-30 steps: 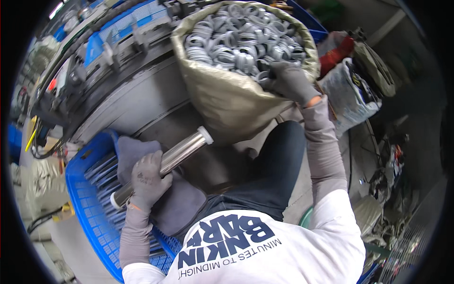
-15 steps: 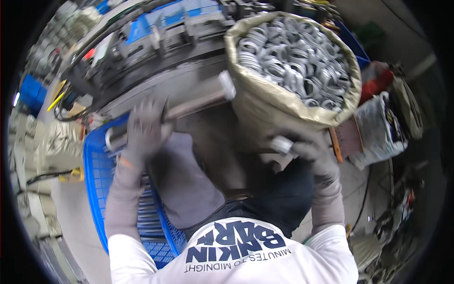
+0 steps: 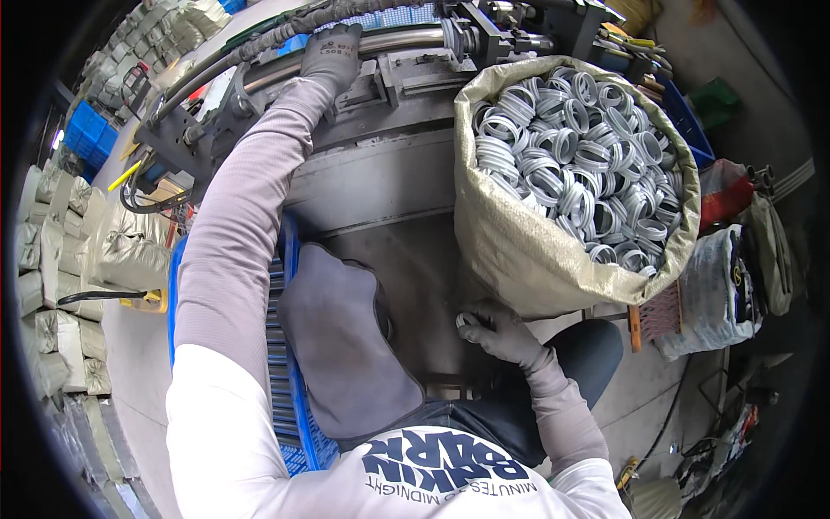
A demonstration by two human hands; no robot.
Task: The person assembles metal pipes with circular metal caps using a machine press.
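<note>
My left hand (image 3: 333,60), in a grey glove, reaches far forward to the machine (image 3: 380,99). Its fingers curl over a shiny metal tube (image 3: 402,41) that lies lengthwise in the machine. The tube's right end meets the machine's fitting (image 3: 458,39). My right hand (image 3: 506,333), gloved too, is low over my lap, just below the sack. Pinched between its thumb and fingers is a small grey-white ring (image 3: 468,321), partly hidden by the glove. A beige woven sack (image 3: 519,246) stands at the right, filled with similar rings (image 3: 575,160).
A blue plastic basket (image 3: 298,381) with several metal tubes (image 3: 281,346) stands at my left, partly under my arm. A dark grey pad (image 3: 346,337) covers my left thigh. Wrapped bundles (image 3: 130,238) are piled at the far left. Folded bags (image 3: 718,294) lie right of the sack.
My left hand has moved forward from above the basket to the machine, and the tube it carried now lies there. My right hand has drawn back toward my lap with the ring.
</note>
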